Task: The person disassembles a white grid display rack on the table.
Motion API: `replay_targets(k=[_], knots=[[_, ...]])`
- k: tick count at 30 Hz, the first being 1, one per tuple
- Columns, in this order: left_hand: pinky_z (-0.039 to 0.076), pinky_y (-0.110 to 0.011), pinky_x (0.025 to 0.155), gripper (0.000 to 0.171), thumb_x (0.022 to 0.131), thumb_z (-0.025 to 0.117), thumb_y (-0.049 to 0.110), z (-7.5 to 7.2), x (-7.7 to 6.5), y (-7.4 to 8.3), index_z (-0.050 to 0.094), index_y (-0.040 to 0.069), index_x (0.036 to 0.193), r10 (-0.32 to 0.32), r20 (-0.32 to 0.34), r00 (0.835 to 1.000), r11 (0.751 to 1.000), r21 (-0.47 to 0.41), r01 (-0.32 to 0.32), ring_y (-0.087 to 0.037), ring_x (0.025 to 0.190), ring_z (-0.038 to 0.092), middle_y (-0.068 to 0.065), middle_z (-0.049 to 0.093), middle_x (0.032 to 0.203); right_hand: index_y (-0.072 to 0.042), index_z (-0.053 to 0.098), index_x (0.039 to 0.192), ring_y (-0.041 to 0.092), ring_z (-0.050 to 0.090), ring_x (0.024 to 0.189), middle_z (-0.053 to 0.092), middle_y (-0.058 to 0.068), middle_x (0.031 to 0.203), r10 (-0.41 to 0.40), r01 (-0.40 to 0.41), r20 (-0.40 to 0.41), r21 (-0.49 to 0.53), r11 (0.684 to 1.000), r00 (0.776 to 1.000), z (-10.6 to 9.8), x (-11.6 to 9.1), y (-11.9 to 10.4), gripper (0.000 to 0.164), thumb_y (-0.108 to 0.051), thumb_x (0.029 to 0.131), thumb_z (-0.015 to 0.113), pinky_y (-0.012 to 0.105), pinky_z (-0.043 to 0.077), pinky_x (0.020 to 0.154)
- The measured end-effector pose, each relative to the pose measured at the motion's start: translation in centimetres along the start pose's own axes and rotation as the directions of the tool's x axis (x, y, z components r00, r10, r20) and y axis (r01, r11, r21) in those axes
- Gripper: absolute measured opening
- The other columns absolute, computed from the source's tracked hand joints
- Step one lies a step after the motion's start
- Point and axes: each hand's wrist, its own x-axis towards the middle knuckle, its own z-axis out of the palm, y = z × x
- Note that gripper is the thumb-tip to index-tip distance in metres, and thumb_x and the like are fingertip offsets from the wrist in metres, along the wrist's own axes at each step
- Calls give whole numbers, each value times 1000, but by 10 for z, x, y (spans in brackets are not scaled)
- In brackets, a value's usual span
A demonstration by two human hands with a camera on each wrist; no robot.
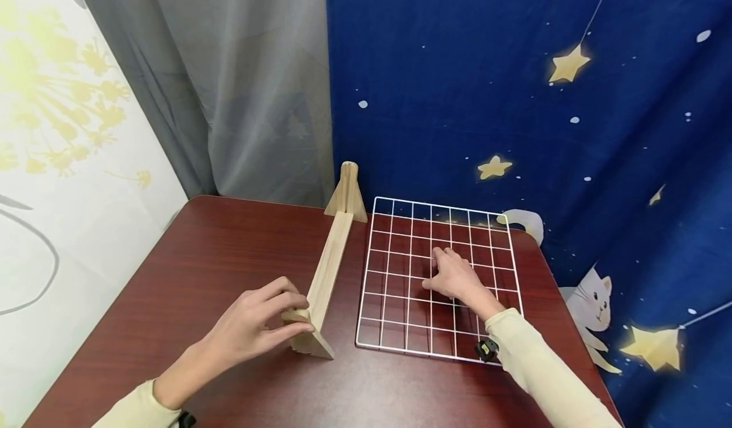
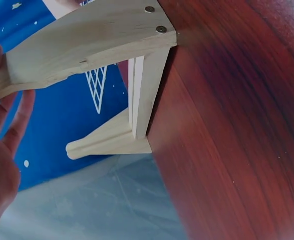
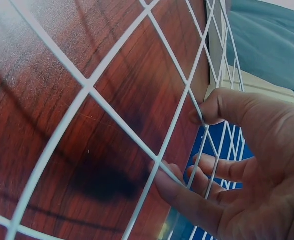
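Observation:
A pale wooden stand has a long flat crossbar (image 1: 332, 266) running between two upright end pieces. My left hand (image 1: 246, 320) holds the top of the near end piece (image 2: 86, 47), thumb on one side and fingers on the other. Two screw heads show near that piece's base in the left wrist view. To the right is a white wire grid panel (image 1: 409, 277). My right hand (image 1: 457, 279) grips its wires near the middle, thumb and fingers curled about them in the right wrist view. Wire shadows fall apart from the wires, so the panel appears off the table there.
The stand and panel are over a reddish-brown wooden table (image 1: 229, 250). A grey curtain (image 1: 263, 85) and a dark blue star-print curtain (image 1: 434, 98) hang behind its far edge. The far end piece (image 1: 346, 190) stands close to that edge. A white printed cloth (image 1: 68, 161) hangs at left.

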Motion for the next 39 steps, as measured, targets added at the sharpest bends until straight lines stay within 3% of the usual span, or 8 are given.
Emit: replay_targets(k=[6, 10, 16, 22, 30, 39], knots=[[44, -3, 61, 17, 96, 81, 25, 5, 11, 1, 78, 11, 106, 148, -29, 989, 986, 78, -145, 2, 63, 56, 1, 67, 98, -6, 64, 116, 40, 67, 96, 69, 14, 107, 11, -11, -10, -50, 999, 1000, 2, 2, -3, 57, -40, 77, 88, 55, 57, 83], [49, -7, 61, 16, 96, 81, 23, 8, 15, 1, 78, 9, 104, 188, -56, 981, 979, 95, -182, 0, 67, 61, 0, 69, 96, -3, 65, 131, 46, 69, 108, 71, 21, 120, 11, -11, -14, -61, 998, 1000, 4, 3, -4, 68, -39, 78, 88, 59, 58, 89], [50, -9, 61, 17, 95, 82, 23, 13, 15, -2, 78, 9, 104, 184, -75, 980, 979, 98, -176, -1, 68, 62, 0, 69, 96, -2, 67, 136, 45, 69, 112, 70, 23, 124, 18, -19, -10, -57, 998, 1000, 8, 4, -6, 69, -33, 78, 88, 59, 59, 91], [39, -2, 57, 23, 89, 87, 17, 23, 11, -5, 77, 5, 105, 77, -127, 989, 995, -54, -84, 3, 63, 55, -3, 71, 96, -1, 69, 134, 45, 70, 108, 71, 24, 123, 19, -20, -18, -72, 997, 1000, 11, 6, -10, 65, -29, 79, 89, 57, 60, 87], [48, -7, 60, 22, 92, 84, 18, 20, 11, -6, 79, 1, 105, 160, -196, 968, 987, 2, -162, -4, 68, 63, -7, 72, 93, -5, 73, 128, 44, 72, 107, 75, 21, 121, 7, -12, -51, -98, 995, 999, 15, 10, -11, 58, -29, 78, 89, 57, 60, 83], [59, -16, 72, 22, 96, 80, 15, 10, 8, -5, 78, -4, 107, 114, -188, 976, 990, -56, -127, -14, 83, 73, -11, 75, 99, -12, 76, 124, 44, 73, 103, 76, 21, 118, 29, -34, -44, -122, 992, 999, 17, 10, -13, 54, -34, 77, 91, 57, 61, 74]])
